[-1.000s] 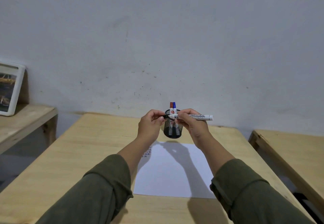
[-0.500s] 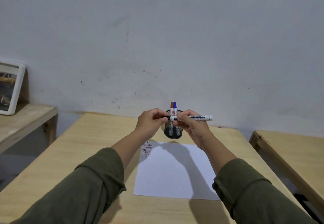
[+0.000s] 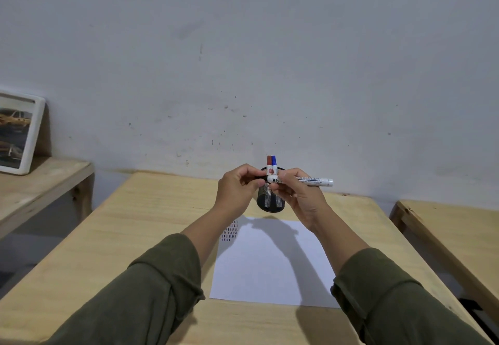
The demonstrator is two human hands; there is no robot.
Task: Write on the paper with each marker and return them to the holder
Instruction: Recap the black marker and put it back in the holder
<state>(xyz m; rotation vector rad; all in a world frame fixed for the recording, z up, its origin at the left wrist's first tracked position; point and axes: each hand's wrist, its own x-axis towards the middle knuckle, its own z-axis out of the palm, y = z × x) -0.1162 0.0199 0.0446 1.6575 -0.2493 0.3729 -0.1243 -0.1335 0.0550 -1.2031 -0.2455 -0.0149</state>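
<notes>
White cylindrical marker (image 3: 310, 180) held level, both hands (image 3: 270, 190) pinched on it above black mesh holder (image 3: 270, 201).

Here we are in what looks like a bare study room or simple classroom, plain as they come. A scuffed, grey-white painted wall (image 3: 243, 61) fills everything from 10 to 2 o'clock. Dead centre sits a raw plywood tabletop (image 3: 135, 236), unvarnished, edges showing. At 3 o'clock, another wooden desk (image 3: 453, 226) of the same build, set apart across a gap. At 9 o'clock a third wooden bench (image 3: 40, 182), carrying a white-framed picture (image 3: 19, 134) leaned against the wall. Grey floor (image 3: 24, 253) shows between the furniture
</notes>
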